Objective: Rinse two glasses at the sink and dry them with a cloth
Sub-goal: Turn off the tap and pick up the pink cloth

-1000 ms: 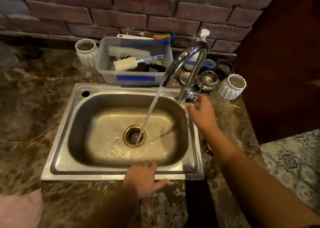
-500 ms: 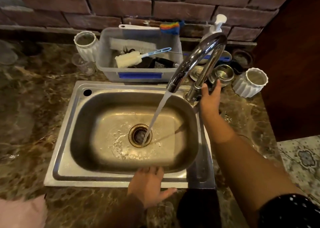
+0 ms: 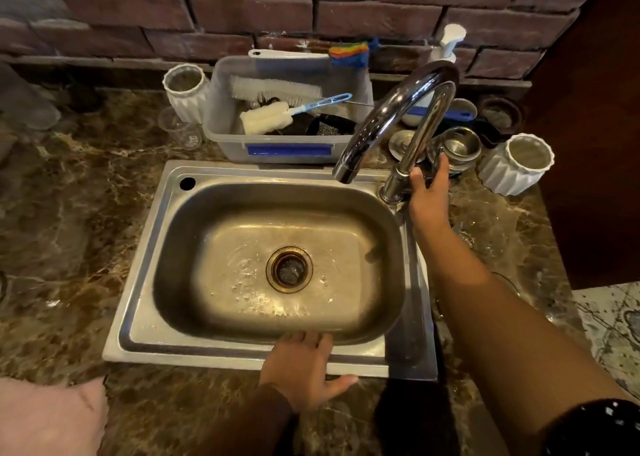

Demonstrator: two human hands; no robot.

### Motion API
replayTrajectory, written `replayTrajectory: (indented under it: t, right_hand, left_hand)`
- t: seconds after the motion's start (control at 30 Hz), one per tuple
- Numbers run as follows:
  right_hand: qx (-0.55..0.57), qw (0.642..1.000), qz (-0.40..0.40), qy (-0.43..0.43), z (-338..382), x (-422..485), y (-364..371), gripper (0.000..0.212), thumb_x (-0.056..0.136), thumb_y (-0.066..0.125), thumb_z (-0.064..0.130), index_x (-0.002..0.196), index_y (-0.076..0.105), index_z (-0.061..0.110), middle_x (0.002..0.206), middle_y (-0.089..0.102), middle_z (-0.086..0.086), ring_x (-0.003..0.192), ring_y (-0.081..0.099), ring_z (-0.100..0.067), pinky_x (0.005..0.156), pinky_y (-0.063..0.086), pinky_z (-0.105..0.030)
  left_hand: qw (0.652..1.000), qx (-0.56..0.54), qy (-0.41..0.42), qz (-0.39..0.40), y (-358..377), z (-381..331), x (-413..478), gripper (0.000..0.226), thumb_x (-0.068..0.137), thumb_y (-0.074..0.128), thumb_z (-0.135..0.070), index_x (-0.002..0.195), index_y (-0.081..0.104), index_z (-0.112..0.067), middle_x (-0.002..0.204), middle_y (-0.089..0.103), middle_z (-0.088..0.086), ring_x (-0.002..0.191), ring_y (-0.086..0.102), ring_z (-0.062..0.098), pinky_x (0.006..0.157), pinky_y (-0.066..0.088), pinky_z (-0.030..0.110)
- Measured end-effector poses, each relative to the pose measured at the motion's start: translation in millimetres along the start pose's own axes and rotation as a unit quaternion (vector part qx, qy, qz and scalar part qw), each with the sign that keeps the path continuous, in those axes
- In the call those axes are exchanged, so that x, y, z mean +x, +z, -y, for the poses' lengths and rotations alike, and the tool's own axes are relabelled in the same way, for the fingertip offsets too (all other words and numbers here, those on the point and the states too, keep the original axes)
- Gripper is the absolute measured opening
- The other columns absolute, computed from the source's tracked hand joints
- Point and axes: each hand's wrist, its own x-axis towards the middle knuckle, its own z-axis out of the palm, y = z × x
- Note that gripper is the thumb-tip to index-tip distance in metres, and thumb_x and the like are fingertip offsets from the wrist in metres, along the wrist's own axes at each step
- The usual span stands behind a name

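Gripping the lever of the curved chrome tap (image 3: 398, 116) behind the stainless steel sink (image 3: 145, 317), your right hand (image 3: 427, 202) could topple the clear drinking glass (image 3: 481, 234) just right of the sink when withdrawn. Your left hand (image 3: 298, 365) lies flat, fingers straight, on the sink's front rim.

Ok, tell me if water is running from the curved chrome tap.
No, nothing falls from the spout of the curved chrome tap into the steel sink basin.

You are looking through one wide-angle head camera, standing at the near edge of the stainless steel sink (image 3: 138, 317) and facing the brick wall (image 3: 242, 12) behind it. You are peering steeply down from close above it.
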Motion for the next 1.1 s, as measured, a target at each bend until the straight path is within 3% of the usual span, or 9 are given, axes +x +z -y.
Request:
replayTrajectory:
  t: [0.17,0.27,0.43,0.53,0.6,0.67,0.8,0.93,1.1]
  right_hand:
    - [-0.004,0.999,0.005,0.040,10,-3,0,0.068,0.102,0.050,0.031,0.158,0.012,0.032,0.164,0.024,-0.007,0.150,0.027,-0.030,0.121,0.026,-0.054]
    - [-0.049,0.997,0.019,0.052,23,-19,-4,0.074,0.101,0.054,0.030,0.160,0.011,0.024,0.165,0.022,-0.008,0.151,0.024,-0.031,0.122,0.023,-0.048]
    - [-0.123,0.987,0.099,-0.013,36,-89,-11,0.054,0.096,0.062,0.024,0.145,0.041,0.019,0.136,0.052,-0.002,0.126,0.050,-0.024,0.110,0.041,-0.047]
    - [-0.210,0.957,0.195,-0.042,34,-135,-5,0.035,0.097,0.060,0.030,0.129,0.056,0.017,0.129,0.062,-0.005,0.117,0.060,-0.025,0.097,0.049,-0.041]
    - [-0.243,0.929,0.276,-0.051,29,-164,7,0.012,0.097,0.059,0.028,0.104,0.066,0.022,0.109,0.070,-0.004,0.100,0.069,-0.024,0.088,0.056,-0.040]
    - [-0.278,0.896,0.339,-0.073,24,-190,25,0.012,0.095,0.060,0.025,0.086,0.066,0.028,0.095,0.071,-0.003,0.087,0.071,-0.022,0.086,0.058,-0.047]
    - [-0.367,0.816,0.420,-0.151,24,-249,71,0.016,0.093,0.060,0.025,0.099,0.071,0.016,0.103,0.072,-0.005,0.091,0.066,-0.022,0.084,0.052,-0.036]
    - [-0.405,0.759,0.463,-0.213,24,-308,125,0.024,0.094,0.058,0.030,0.112,0.069,0.020,0.113,0.072,-0.003,0.103,0.065,-0.023,0.089,0.051,-0.035]
    - [-0.386,0.749,0.487,-0.230,23,-376,195,0.021,0.092,0.061,0.028,0.108,0.070,0.018,0.105,0.072,-0.004,0.097,0.066,-0.023,0.086,0.052,-0.036]
  left_hand:
    - [1.000,-0.004,-0.007,-0.004,1,-1,-1,0.085,0.085,0.021,-0.086,0.132,0.048,-0.019,0.129,0.060,0.008,0.117,0.055,0.028,0.095,0.046,0.041]
    - [1.000,0.001,-0.010,-0.023,3,-2,-2,0.084,0.085,0.022,-0.086,0.128,0.052,-0.020,0.120,0.063,0.008,0.108,0.059,0.027,0.088,0.049,0.040]
    - [0.999,0.000,-0.011,-0.041,2,-2,-6,0.083,0.086,0.024,-0.084,0.129,0.052,-0.020,0.121,0.064,0.008,0.110,0.059,0.028,0.090,0.046,0.042]
    - [0.999,-0.029,-0.008,-0.027,-1,2,-18,0.071,0.093,0.030,-0.074,0.136,0.048,-0.020,0.132,0.060,0.009,0.122,0.054,0.029,0.104,0.039,0.048]
    - [0.997,-0.058,-0.018,-0.045,2,11,-33,0.059,0.098,0.037,-0.062,0.141,0.044,-0.023,0.140,0.056,0.005,0.130,0.049,0.027,0.113,0.032,0.050]
    - [0.993,-0.070,-0.033,-0.087,8,26,-55,0.052,0.100,0.043,-0.052,0.145,0.041,-0.025,0.145,0.050,0.002,0.136,0.042,0.024,0.118,0.026,0.048]
    - [0.986,-0.051,-0.079,-0.136,26,70,-109,0.058,0.100,0.047,-0.044,0.153,0.030,-0.026,0.160,0.031,0.003,0.148,0.025,0.025,0.121,0.018,0.054]
    - [0.978,-0.065,-0.137,-0.142,40,126,-164,0.064,0.101,0.044,-0.045,0.158,0.021,-0.026,0.167,0.019,0.003,0.152,0.018,0.025,0.119,0.020,0.055]
    - [0.973,-0.044,-0.173,-0.149,53,201,-225,0.063,0.104,0.039,-0.043,0.160,0.019,-0.021,0.169,0.012,0.006,0.155,0.012,0.027,0.119,0.018,0.056]
